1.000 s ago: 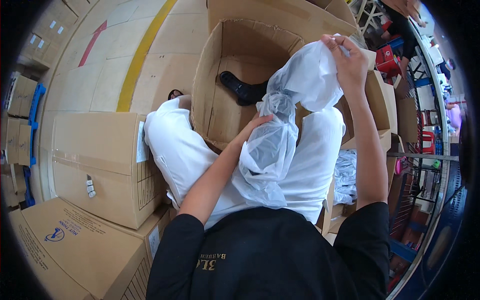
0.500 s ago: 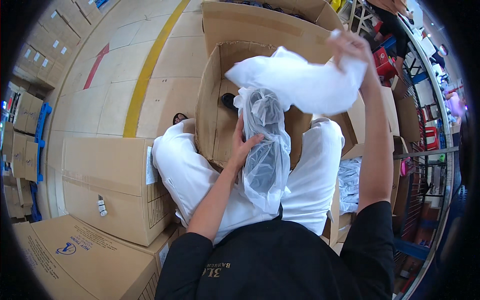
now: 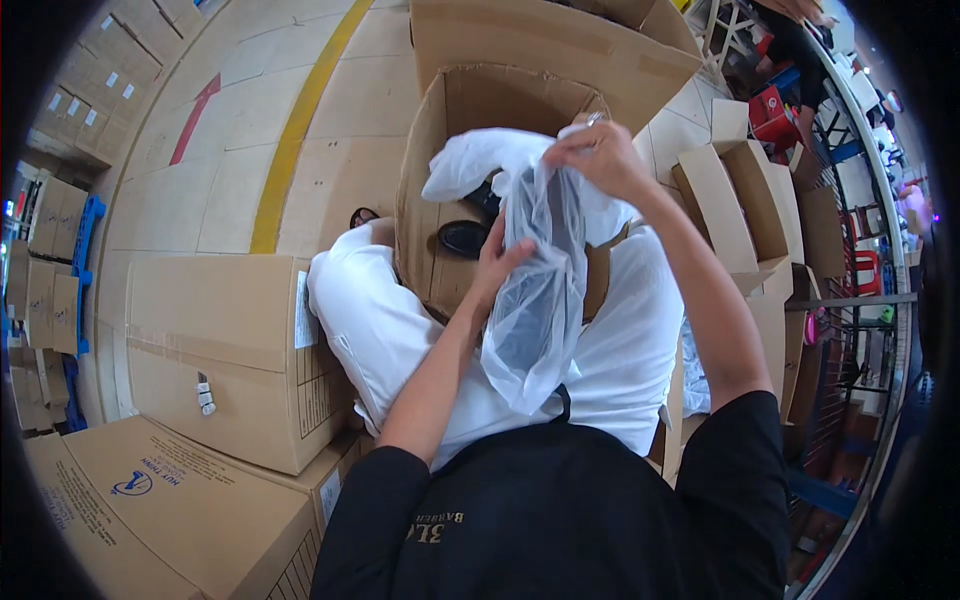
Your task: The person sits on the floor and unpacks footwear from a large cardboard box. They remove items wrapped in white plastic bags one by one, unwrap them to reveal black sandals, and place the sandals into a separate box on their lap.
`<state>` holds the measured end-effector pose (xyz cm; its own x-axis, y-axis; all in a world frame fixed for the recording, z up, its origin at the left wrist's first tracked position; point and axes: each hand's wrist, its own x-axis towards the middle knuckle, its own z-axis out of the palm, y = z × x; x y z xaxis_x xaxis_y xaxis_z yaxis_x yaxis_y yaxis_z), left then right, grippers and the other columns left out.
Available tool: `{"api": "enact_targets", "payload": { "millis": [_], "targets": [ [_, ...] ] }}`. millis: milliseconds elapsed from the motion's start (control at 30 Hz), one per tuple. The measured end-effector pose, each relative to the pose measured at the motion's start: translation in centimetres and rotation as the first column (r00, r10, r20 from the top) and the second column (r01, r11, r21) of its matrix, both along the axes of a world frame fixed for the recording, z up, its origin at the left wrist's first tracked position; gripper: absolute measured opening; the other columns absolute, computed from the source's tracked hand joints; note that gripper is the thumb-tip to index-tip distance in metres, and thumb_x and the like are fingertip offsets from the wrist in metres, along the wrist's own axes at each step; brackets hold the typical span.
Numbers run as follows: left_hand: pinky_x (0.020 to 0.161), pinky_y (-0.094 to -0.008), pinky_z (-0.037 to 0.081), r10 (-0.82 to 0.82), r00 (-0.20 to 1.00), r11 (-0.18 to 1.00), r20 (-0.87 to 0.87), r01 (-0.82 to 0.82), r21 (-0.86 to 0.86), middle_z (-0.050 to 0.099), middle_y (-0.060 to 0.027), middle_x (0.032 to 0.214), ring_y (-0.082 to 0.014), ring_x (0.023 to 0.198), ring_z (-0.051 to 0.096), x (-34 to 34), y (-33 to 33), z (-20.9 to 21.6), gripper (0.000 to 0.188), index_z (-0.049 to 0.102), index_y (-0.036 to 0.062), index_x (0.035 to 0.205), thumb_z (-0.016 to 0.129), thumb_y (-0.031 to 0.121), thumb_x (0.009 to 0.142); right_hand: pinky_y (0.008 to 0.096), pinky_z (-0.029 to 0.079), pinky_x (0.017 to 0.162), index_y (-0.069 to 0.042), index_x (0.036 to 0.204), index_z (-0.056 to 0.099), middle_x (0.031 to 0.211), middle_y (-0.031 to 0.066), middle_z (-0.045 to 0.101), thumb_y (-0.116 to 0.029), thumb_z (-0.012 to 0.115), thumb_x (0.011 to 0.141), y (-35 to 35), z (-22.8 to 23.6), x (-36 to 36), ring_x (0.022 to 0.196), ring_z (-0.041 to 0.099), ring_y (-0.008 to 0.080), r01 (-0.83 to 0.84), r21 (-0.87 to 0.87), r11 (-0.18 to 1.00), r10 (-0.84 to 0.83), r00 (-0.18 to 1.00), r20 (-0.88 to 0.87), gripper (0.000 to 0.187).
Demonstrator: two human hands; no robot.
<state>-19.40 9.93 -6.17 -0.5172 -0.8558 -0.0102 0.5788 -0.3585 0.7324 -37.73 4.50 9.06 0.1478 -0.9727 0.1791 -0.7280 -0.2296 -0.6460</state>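
Observation:
A translucent plastic bag [image 3: 533, 310] stands over my lap, with something grey and shoe-shaped showing dimly inside. My left hand [image 3: 497, 262] is wrapped around its left side, thumb across the front. At the top, the fingers of my right hand [image 3: 595, 160] pinch the bag's upper edge. A soft white sheet or bag [image 3: 478, 158] drapes behind it over the open carton; whether my right hand still touches it is hidden. Between my knees, the open cardboard carton [image 3: 425, 170] holds a black shoe [image 3: 464, 239] and another dark item partly covered by the white sheet.
A larger carton [image 3: 550, 45] stands just beyond the open one. Closed cartons [image 3: 210, 350] are stacked at my left. Open boxes [image 3: 745, 205] and a metal rack [image 3: 840, 390] line the right side. A yellow line [image 3: 300, 130] crosses the floor.
My right hand has come down and left to the bag's top, and the white sheet has swung lower behind it. More of the black items in the carton shows.

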Motion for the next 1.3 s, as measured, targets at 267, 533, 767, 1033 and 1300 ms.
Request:
{"api": "enact_targets", "payload": {
  "millis": [267, 533, 767, 1033, 1300],
  "targets": [
    [0.088, -0.0318, 0.041, 0.183, 0.954, 0.958, 0.238, -0.227, 0.175, 0.053, -0.0113, 0.113, -0.0210, 0.101, 0.052, -0.2, -1.6, -1.9, 0.060, 0.037, 0.0031, 0.129, 0.064, 0.017, 0.078, 0.0322, 0.046, 0.069, -0.011, 0.092, 0.070, 0.081, 0.0090, 0.063, -0.025, 0.066, 0.080, 0.7, 7.0, -4.7, 0.078, 0.060, 0.0233, 0.153, -0.363, 0.919, -0.201, 0.975, -0.097, 0.019],
    [0.077, -0.0437, 0.050, 0.131, 0.963, 0.814, 0.237, -0.241, 0.528, 0.049, -0.0132, 0.114, -0.0293, 0.099, 0.055, -0.7, -1.0, -2.5, 0.059, 0.029, 0.0121, 0.128, 0.060, 0.013, 0.078, 0.0262, 0.040, 0.062, 0.001, 0.076, 0.057, 0.070, 0.0048, 0.054, -0.012, 0.060, 0.083, 4.4, 16.2, 0.3, 0.068, 0.051, 0.0112, 0.366, -0.647, 0.669, -0.513, 0.857, -0.045, 0.015],
    [0.076, -0.0421, 0.051, -0.061, 0.997, 0.741, 0.048, 0.013, 0.672, 0.054, -0.0129, 0.109, -0.0276, 0.096, 0.057, 0.1, -1.8, -7.9, 0.049, 0.037, 0.0104, 0.125, 0.059, 0.019, 0.082, 0.0231, 0.040, 0.069, 0.001, 0.075, 0.057, 0.074, 0.0048, 0.056, -0.008, 0.057, 0.084, 3.5, 14.9, 0.7, 0.070, 0.052, 0.0109, 0.137, -0.797, 0.589, -0.306, 0.950, -0.063, 0.013],
    [0.089, -0.0367, 0.048, -0.298, 0.954, 0.725, -0.044, 0.256, 0.639, 0.056, -0.0100, 0.117, -0.0219, 0.104, 0.057, -0.8, -0.3, -4.2, 0.046, 0.048, 0.0055, 0.122, 0.055, 0.034, 0.085, 0.0361, 0.045, 0.056, -0.019, 0.091, 0.063, 0.078, 0.0062, 0.058, -0.009, 0.059, 0.073, 8.5, 6.3, 2.1, 0.061, 0.058, 0.0225, -0.367, -0.178, 0.913, 0.201, 0.784, -0.587, 0.022],
    [0.074, -0.0344, 0.050, -0.363, 0.909, 0.835, 0.205, 0.220, 0.504, 0.057, -0.0097, 0.110, -0.0215, 0.086, 0.060, -1.0, -0.5, -4.8, 0.051, 0.045, 0.0047, 0.126, 0.057, 0.021, 0.080, 0.0345, 0.046, 0.057, -0.008, 0.077, 0.060, 0.073, 0.0107, 0.059, -0.021, 0.061, 0.074, 7.3, -0.8, -3.0, 0.071, 0.061, 0.0257, -0.117, -0.130, 0.984, -0.017, 0.675, -0.737, 0.014]
  ]
}}
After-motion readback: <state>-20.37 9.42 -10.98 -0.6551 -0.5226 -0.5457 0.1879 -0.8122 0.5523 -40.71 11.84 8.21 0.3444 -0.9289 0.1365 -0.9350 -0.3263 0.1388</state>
